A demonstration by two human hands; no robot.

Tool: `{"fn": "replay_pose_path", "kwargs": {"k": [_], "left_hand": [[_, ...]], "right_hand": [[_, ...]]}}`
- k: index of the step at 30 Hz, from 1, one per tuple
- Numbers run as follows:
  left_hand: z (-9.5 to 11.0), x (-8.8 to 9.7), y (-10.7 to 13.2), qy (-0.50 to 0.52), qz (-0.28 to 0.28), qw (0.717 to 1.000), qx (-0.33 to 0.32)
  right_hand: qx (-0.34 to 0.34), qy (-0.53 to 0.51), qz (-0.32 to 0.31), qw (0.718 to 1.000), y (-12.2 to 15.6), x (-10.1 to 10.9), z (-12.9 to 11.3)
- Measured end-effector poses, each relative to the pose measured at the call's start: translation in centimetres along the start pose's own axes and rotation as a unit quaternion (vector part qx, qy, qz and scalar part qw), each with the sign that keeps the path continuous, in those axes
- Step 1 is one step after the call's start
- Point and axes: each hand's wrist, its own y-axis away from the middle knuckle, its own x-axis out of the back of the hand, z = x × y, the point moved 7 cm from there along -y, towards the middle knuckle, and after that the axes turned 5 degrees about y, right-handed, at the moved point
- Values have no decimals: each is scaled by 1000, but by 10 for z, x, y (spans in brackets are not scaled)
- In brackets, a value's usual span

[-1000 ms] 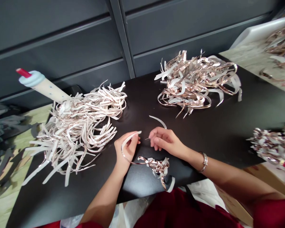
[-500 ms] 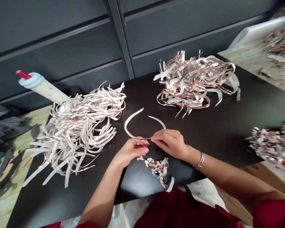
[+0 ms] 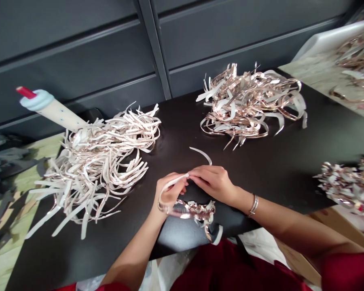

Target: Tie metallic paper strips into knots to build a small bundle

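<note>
In the head view, a narrow curled strip [image 3: 161, 198], white on one face and shiny rose gold on the other, loops over my left hand [image 3: 171, 190]. My left thumb and fingers pinch it near its top end. My right hand [image 3: 212, 182] meets the left there, its fingertips closed together at the strip's end. Just beyond the right hand lies another curved white strip [image 3: 202, 153] on the black table. Below the hands is a small heap of short rose-gold-and-white pieces [image 3: 202, 210], partly behind the loop.
To the left is a pile of long whitish strips [image 3: 103, 161], with a cream tube with a red tip [image 3: 59, 113] behind it. A shinier rose-gold strip pile [image 3: 248, 105] lies at the back right. Short cut pieces [image 3: 348, 186] gather at the right edge. Dark grey panels [image 3: 94, 48] stand behind the table.
The strip has swung from an arc beyond the hands to a loop on the near side, over my left hand. Both hands stay close together; the left has turned and risen slightly.
</note>
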Motion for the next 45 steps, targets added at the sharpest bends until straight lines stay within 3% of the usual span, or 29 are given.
{"fn": "replay_pose_path", "kwargs": {"k": [7,12,17,24,34,38,42,45], "left_hand": [[20,-5,2,-136,19,985,-108],[21,-11,5,-193,8,967,-165],[16,-12,6,-197,-11,967,-159],[15,-13,5,-210,-12,966,-152],[15,-22,5,-227,-25,961,-157],[13,-20,4,-217,-18,967,-131],[9,-15,4,-208,0,972,-108],[7,-14,5,-216,-1,969,-121]], "right_hand": [[20,76,-37,996,3,-7,-3],[36,120,-75,989,2,-12,-4],[59,124,-109,985,-3,-11,-6],[36,74,-166,983,-6,-7,-2],[60,160,-139,975,-4,-14,-4],[33,120,-103,987,-4,-12,2],[-7,23,-135,991,-4,-9,8],[12,44,-170,984,-3,-9,5]]}}
